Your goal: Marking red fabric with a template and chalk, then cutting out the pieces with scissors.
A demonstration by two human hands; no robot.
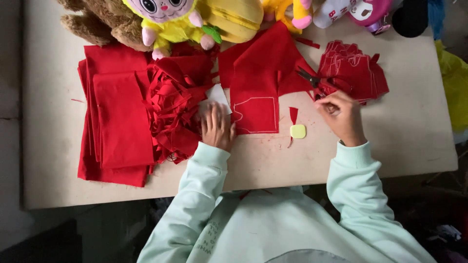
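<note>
Head view: my right hand (342,117) has its fingers closed on black scissors (310,78), blades pointing up-left, lying slantwise over the red cloth piece (256,92). My left hand (217,127) lies flat, fingers open, on the tangle of red scraps (173,104). One yellow chalk (298,131) sits between my hands on the tabletop (414,131). Two red stacks flank them: folded cloth (119,122) left, cut pieces (356,68) right.

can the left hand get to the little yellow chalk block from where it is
Probably yes. The left hand rests flat at the edge of the marked red fabric piece, and the yellow chalk block lies on bare table just beyond it, with nothing standing between.
</note>
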